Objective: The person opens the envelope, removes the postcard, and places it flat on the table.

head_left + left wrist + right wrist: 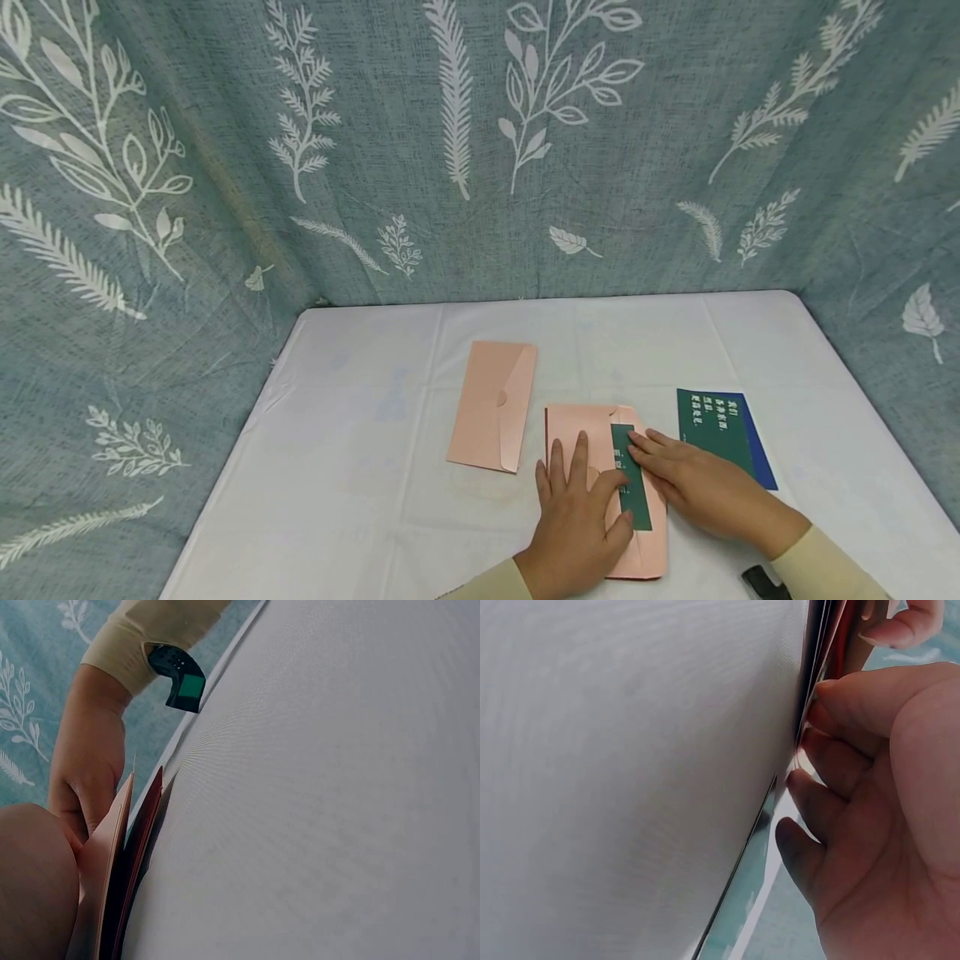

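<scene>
A pink envelope (558,429) lies on the table under both hands. Across its right part shows a strip of a dark green card (637,496) with white characters; the card's left part is hidden inside the envelope. My left hand (573,517) rests on the envelope with fingers spread, its index finger and thumb at the green strip. From the right, my right hand (708,483) lays nearly straight fingers at the card's right edge. In the right wrist view, the right hand's fingertips (825,690) touch the envelope's edge side.
Another pink envelope (491,408), its flap folded over, lies farther back on the left. A green card (712,425) with white characters overlaps a blue one (763,467) beyond the right hand. The white-covered table (337,458) meets a leaf-patterned curtain (450,233) behind.
</scene>
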The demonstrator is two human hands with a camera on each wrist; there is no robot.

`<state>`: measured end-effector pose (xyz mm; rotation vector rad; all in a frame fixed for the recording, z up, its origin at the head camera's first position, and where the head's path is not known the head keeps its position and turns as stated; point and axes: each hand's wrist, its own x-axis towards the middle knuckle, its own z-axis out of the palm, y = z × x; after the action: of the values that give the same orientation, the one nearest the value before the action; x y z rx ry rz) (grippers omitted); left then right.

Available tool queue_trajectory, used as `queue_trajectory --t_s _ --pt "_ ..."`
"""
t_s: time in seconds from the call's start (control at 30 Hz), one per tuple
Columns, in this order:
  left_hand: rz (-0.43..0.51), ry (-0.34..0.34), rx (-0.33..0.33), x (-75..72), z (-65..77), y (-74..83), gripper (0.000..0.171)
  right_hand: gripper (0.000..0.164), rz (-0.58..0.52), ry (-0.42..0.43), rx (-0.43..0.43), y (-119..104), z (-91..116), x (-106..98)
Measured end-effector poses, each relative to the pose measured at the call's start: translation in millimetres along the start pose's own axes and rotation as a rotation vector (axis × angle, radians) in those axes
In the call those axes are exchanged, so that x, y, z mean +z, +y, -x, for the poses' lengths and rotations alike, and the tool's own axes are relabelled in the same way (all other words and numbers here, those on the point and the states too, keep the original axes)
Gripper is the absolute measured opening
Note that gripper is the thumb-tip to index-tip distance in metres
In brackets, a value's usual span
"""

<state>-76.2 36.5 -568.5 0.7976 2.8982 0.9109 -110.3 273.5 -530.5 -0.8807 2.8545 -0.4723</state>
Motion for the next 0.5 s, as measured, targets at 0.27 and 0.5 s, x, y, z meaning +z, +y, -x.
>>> queue_trajectory --t_s 0.27,0.5 --pt "-0.009 -0.008 -0.010 0.0 -1.4 0.8 0.039 0.047 -0.005 -0.018 0.039 3.4 1.4 -0.8" --pt "0.005 -0.027 -0.032 -0.7 -3.2 1.4 0.040 0.046 -0.015 -0.008 0.042 6.3 3.7 -3.0"
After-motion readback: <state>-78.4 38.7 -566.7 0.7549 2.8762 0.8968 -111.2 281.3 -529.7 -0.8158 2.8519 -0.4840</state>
